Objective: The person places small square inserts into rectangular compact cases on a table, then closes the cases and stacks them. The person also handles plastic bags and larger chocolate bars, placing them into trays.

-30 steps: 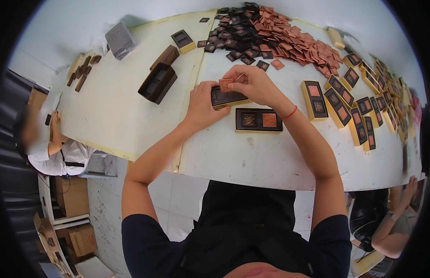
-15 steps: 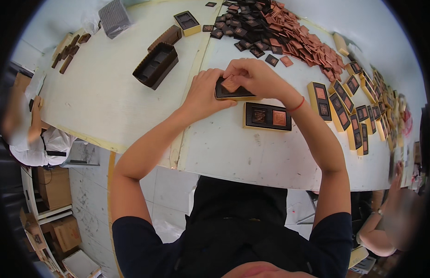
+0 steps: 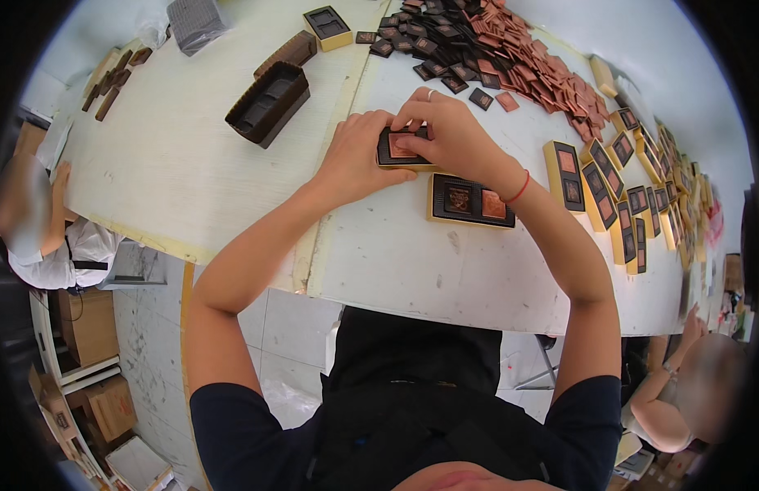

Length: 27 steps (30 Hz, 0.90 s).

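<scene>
My left hand (image 3: 356, 155) grips the left end of a small gold box with a black insert (image 3: 384, 149), its thumb along the near side. In the insert's left compartment lies a copper-coloured wrapped square (image 3: 402, 146). My right hand (image 3: 457, 135) is bent over the box with its thumb pressing on that square and its fingers at the far edge. The right part of the insert is hidden under this hand. Just nearer to me is another gold box (image 3: 469, 221) holding a dark square (image 3: 458, 199) and a copper square (image 3: 493, 204).
Beyond my hands is a heap of dark squares (image 3: 433, 47) and copper squares (image 3: 535, 69). Filled boxes (image 3: 599, 192) crowd the right. At left stand a brown tray (image 3: 269, 105) and an open gold box (image 3: 329, 29). Other people sit at both sides.
The copper square was tilted in my right fingers; now it lies flat in the box's left compartment. My right thumb has come down onto it, while my left hand keeps its hold.
</scene>
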Each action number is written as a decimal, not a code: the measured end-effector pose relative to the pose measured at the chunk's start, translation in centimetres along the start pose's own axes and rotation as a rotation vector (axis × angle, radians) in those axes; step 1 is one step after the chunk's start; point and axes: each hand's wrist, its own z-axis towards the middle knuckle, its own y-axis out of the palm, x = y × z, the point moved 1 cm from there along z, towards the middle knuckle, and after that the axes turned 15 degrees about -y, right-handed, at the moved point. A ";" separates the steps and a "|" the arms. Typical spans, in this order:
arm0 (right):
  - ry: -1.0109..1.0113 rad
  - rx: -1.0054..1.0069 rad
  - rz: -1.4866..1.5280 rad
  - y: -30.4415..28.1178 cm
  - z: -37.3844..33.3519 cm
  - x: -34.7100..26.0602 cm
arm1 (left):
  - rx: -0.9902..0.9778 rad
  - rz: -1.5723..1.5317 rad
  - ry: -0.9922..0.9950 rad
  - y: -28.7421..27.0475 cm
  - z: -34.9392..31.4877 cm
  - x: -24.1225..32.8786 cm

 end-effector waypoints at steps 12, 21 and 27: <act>0.272 0.077 -0.304 -5.7 -2.5 5.3 | -0.015 -0.362 -0.042 1.6 1.9 -2.6; 0.378 -0.147 -0.567 -7.2 -4.1 11.3 | -0.120 -0.443 -0.110 1.5 2.4 -3.0; 0.501 0.062 -0.232 -7.5 -3.9 10.0 | -0.174 -0.526 -0.212 1.0 2.0 -2.6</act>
